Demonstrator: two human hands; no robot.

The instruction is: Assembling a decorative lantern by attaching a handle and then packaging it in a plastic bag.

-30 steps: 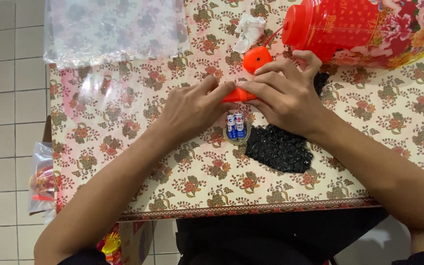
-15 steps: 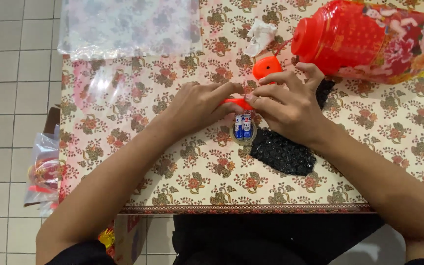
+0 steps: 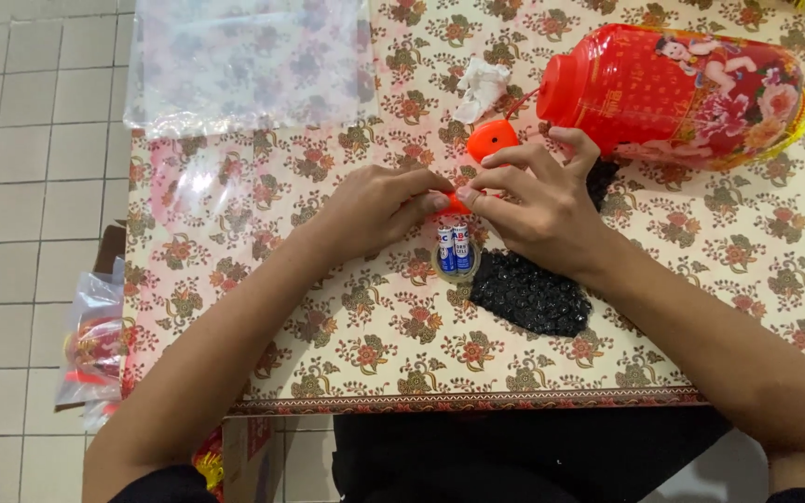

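Fingertips meet at mid-table: the left hand (image 3: 375, 210) and the right hand (image 3: 538, 210) both pinch a small orange piece (image 3: 458, 202), mostly hidden between thumbs and forefingers, fingers closed tight on it. Just below sits a pair of batteries (image 3: 455, 250) on a little round holder, touching nothing. An orange oval cap (image 3: 490, 141) lies just above the right hand's fingers. Black bubble wrap (image 3: 531, 296) spreads under the right wrist. Beyond, a red lantern (image 3: 677, 93) lies on its side on the floral tablecloth (image 3: 328, 345), a clear plastic bag (image 3: 249, 65) at the far left corner.
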